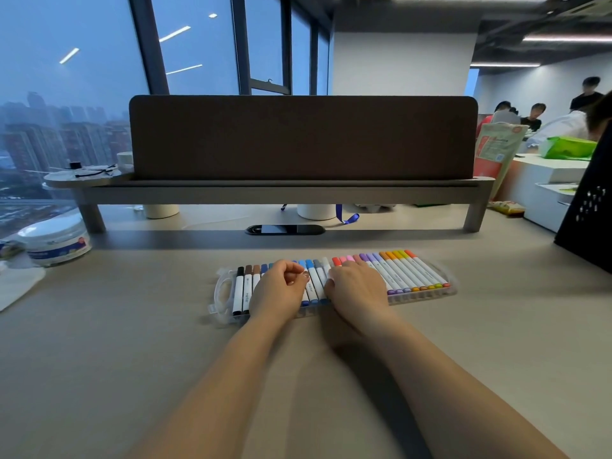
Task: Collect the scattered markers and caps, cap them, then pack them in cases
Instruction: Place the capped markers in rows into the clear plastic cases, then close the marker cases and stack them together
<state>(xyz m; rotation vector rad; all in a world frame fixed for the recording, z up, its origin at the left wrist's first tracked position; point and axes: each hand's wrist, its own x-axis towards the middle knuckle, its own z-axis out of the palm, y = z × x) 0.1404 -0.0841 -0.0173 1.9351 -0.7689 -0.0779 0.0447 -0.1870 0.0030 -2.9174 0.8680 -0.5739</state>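
Left hand (281, 286) curling over markers (407, 273), grip unclear; right hand (356, 286) pressing them, fingers loose. Should be seating each flush in case (221, 293)

Left hand (280, 289) curled; right hand (356, 287) palm-down

A beige desk (132, 342) bears a clear marker case (427, 295), white tub (56, 241) and grey riser (281, 193).

just one head cam, looking forward and down over the desk (132, 342); wide-angle; hands close below
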